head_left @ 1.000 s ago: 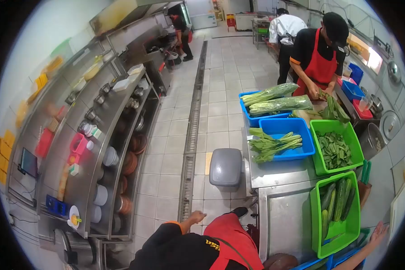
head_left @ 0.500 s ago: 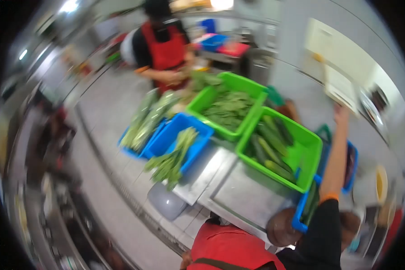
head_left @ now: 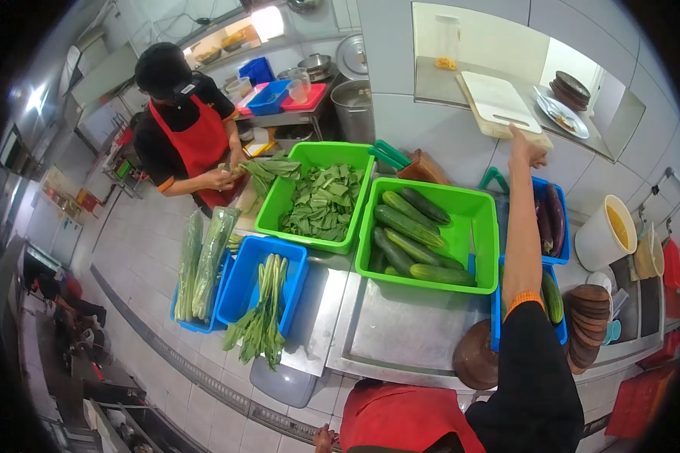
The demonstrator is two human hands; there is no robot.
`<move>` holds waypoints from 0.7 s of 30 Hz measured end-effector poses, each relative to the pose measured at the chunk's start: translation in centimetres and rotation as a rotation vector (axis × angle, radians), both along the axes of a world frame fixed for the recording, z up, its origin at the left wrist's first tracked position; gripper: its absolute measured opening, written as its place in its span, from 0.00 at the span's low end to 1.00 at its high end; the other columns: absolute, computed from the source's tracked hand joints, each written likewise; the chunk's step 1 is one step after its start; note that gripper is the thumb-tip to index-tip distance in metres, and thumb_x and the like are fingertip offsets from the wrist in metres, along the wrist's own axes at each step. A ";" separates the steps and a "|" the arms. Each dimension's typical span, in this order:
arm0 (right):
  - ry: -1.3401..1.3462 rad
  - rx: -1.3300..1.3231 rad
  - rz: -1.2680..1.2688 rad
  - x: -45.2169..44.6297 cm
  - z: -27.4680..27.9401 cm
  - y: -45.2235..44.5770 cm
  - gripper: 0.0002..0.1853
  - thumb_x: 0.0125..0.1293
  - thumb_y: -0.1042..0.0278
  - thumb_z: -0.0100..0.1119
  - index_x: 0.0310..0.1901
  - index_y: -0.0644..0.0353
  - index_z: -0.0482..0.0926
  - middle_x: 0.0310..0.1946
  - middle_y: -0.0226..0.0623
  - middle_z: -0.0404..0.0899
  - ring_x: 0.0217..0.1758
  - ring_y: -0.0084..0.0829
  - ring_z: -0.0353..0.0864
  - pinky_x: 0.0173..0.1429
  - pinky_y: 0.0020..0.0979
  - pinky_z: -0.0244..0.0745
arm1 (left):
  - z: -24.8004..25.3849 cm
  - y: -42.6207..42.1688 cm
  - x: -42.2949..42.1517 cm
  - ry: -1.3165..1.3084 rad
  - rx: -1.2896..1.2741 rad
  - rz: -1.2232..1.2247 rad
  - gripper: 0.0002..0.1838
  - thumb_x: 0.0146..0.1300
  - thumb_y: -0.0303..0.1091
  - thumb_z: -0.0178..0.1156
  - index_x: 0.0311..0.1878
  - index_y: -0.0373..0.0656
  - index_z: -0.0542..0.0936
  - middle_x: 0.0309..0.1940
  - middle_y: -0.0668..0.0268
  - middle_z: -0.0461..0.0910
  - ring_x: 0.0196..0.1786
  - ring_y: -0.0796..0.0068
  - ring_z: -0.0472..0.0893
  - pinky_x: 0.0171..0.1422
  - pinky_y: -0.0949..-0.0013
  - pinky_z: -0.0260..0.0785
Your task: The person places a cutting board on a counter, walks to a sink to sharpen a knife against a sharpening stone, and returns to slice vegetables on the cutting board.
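My right hand (head_left: 527, 149) reaches out to the wall opening, its fingers closed on the near edge of a stack of cutting boards. A white cutting board (head_left: 499, 100) with a handle slot lies on a thicker cream board (head_left: 533, 139). The stack juts out over the sill. Low in the view, my left hand (head_left: 323, 439) hangs beside my red apron, mostly cut off, its fingers unclear. Below my right arm stands a green tub (head_left: 428, 281) of cucumbers. Blue baskets with eggplants (head_left: 556, 215) and cucumbers (head_left: 553, 298) flank the forearm.
A co-worker (head_left: 196, 136) handles leafy greens beside a green tub (head_left: 279, 226) of cut leaves. Blue tubs (head_left: 243, 291) hold more greens. A plate (head_left: 563, 115) and dark stacked dishes (head_left: 570, 90) sit in the opening. A white bucket (head_left: 601, 245) and stacked brown discs (head_left: 588, 325) stand right.
The view has turned right and steadied, so things appear shifted left. My right hand remains at the boards' near edge. The co-worker still handles the greens.
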State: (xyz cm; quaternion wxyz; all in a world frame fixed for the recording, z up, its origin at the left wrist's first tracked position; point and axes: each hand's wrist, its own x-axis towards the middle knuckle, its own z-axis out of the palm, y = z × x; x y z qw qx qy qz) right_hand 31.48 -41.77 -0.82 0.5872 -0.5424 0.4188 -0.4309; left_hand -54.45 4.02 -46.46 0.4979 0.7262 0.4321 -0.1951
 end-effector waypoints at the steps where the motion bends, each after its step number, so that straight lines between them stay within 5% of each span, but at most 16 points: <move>1: 0.128 -0.157 0.061 -1.7 0.5 0.0 0.65 0.43 0.49 0.84 0.76 0.62 0.48 0.74 0.64 0.41 0.72 0.59 0.56 0.68 0.60 0.63 | -0.7 0.5 -0.4 -0.027 0.167 -0.243 0.25 0.65 0.51 0.58 0.60 0.48 0.79 0.43 0.58 0.85 0.45 0.52 0.84 0.47 0.44 0.77; 2: 0.256 -0.313 0.121 -3.2 0.7 0.0 0.71 0.41 0.43 0.83 0.80 0.55 0.42 0.78 0.66 0.28 0.79 0.64 0.44 0.74 0.63 0.54 | -1.5 1.1 -0.9 -0.045 0.391 -0.487 0.25 0.66 0.50 0.58 0.60 0.47 0.79 0.45 0.57 0.85 0.47 0.51 0.84 0.49 0.45 0.77; 3: 0.251 -0.313 0.126 -4.1 1.0 0.2 0.71 0.41 0.43 0.83 0.80 0.55 0.42 0.78 0.66 0.28 0.79 0.64 0.44 0.74 0.63 0.54 | -2.3 1.6 -1.4 -0.072 0.629 -0.681 0.25 0.66 0.50 0.57 0.60 0.45 0.79 0.47 0.57 0.85 0.49 0.51 0.84 0.52 0.46 0.77; 5: 0.200 -0.798 0.062 -5.3 1.6 0.5 0.64 0.43 0.34 0.78 0.80 0.37 0.49 0.79 0.62 0.37 0.77 0.73 0.45 0.73 0.63 0.57 | -3.4 1.2 -1.1 -0.072 0.697 -0.725 0.24 0.66 0.48 0.58 0.60 0.44 0.79 0.49 0.56 0.84 0.52 0.52 0.83 0.55 0.47 0.76; 7: 0.600 -1.293 0.205 -3.7 1.1 -2.6 0.53 0.47 0.30 0.73 0.76 0.27 0.61 0.76 0.55 0.56 0.77 0.68 0.53 0.73 0.62 0.57 | -3.2 -0.8 -1.7 -0.048 0.692 -0.675 0.23 0.67 0.46 0.59 0.58 0.41 0.79 0.48 0.56 0.83 0.50 0.55 0.83 0.54 0.50 0.75; 8: 0.612 -1.463 0.482 -3.2 1.6 -4.7 0.41 0.56 0.31 0.67 0.70 0.36 0.72 0.68 0.48 0.72 0.74 0.55 0.65 0.74 0.53 0.61 | -3.2 -2.0 -1.9 -0.064 0.615 -0.576 0.21 0.68 0.45 0.60 0.56 0.39 0.78 0.45 0.57 0.83 0.46 0.58 0.83 0.49 0.52 0.76; 9: 0.390 -1.601 0.855 0.3 -0.5 -9.1 0.34 0.62 0.41 0.68 0.66 0.48 0.77 0.66 0.48 0.75 0.72 0.41 0.69 0.73 0.42 0.66 | -2.7 -3.3 -2.2 -0.099 0.552 -0.508 0.20 0.69 0.45 0.60 0.54 0.37 0.78 0.41 0.58 0.83 0.41 0.60 0.83 0.44 0.54 0.76; 11: 0.237 -1.114 1.277 0.1 1.6 -9.7 0.35 0.57 0.58 0.76 0.63 0.68 0.76 0.66 0.46 0.75 0.69 0.39 0.72 0.71 0.40 0.68 | 4.8 -6.7 0.3 -0.177 0.529 -0.442 0.19 0.70 0.44 0.61 0.49 0.34 0.78 0.34 0.60 0.83 0.33 0.65 0.83 0.33 0.58 0.78; 12: 0.453 -1.276 1.101 1.3 2.6 -10.4 0.37 0.57 0.58 0.76 0.64 0.70 0.75 0.67 0.49 0.73 0.69 0.41 0.72 0.71 0.41 0.68 | 3.0 -7.3 -0.6 -0.141 0.086 0.071 0.24 0.70 0.51 0.59 0.51 0.35 0.80 0.39 0.58 0.85 0.39 0.65 0.86 0.39 0.57 0.81; 13: 0.440 -1.340 1.095 3.4 2.3 -11.6 0.37 0.57 0.58 0.76 0.64 0.69 0.74 0.66 0.49 0.74 0.68 0.41 0.72 0.70 0.41 0.68 | 3.8 -7.3 -0.3 -0.129 0.046 0.046 0.29 0.69 0.56 0.58 0.55 0.37 0.81 0.42 0.55 0.86 0.43 0.63 0.87 0.44 0.58 0.83; 14: 0.426 -1.404 1.086 5.5 2.1 -12.7 0.37 0.56 0.58 0.77 0.65 0.68 0.74 0.65 0.49 0.74 0.67 0.41 0.73 0.70 0.41 0.68 | 3.9 -8.2 1.8 0.200 -0.198 0.639 0.28 0.68 0.57 0.59 0.53 0.38 0.82 0.39 0.54 0.86 0.40 0.62 0.87 0.42 0.57 0.83; 16: 0.400 -1.460 1.104 9.6 1.6 -14.3 0.35 0.57 0.58 0.76 0.64 0.64 0.75 0.59 0.47 0.76 0.62 0.40 0.75 0.67 0.40 0.69 | 8.1 -8.5 3.9 0.283 -0.092 0.638 0.27 0.68 0.55 0.60 0.51 0.37 0.84 0.37 0.56 0.85 0.37 0.63 0.87 0.41 0.58 0.83; 21: 0.654 -1.500 1.163 8.3 4.9 -9.7 0.27 0.59 0.62 0.74 0.58 0.59 0.77 0.43 0.40 0.77 0.51 0.38 0.76 0.59 0.39 0.71 | 6.9 -7.9 4.4 0.276 -0.120 0.673 0.27 0.67 0.54 0.62 0.51 0.36 0.84 0.38 0.57 0.86 0.38 0.66 0.87 0.39 0.62 0.84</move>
